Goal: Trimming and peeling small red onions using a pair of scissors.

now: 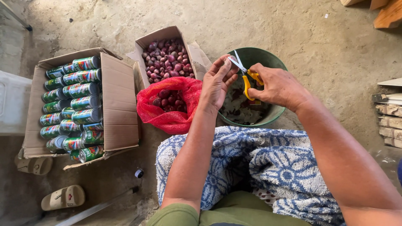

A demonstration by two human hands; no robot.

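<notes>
lap: a blue and white patterned towel (268, 167) is spread over the knees, seemingly to catch trimmings.
left hand: the left hand (217, 83) is held over the bowl's near-left rim, fingers pinched on a small shallot (227, 61) that is mostly hidden; its long axis cannot be told.
right hand: the right hand (278, 86) is closed through the yellow loops of a pair of scissors (245, 73), gripped just above the bowl.
scissors: the long axis is run from the handles at lower right up to the blades at upper left; the tips are pointed at the pinched shallot, blades slightly parted.
bowl: a green bowl (276, 114) is set on the floor right under both hands, so that skins are dropped into it; papery peelings are seen inside.
net bag: a red mesh bag (171, 117) of shallots is laid open just left of the bowl, within reach of the left hand.
far box: a cardboard box (165, 35) of more shallots is placed behind the bag.
side box: a larger carton (119, 104) of tins is left well apart on the left.
</notes>
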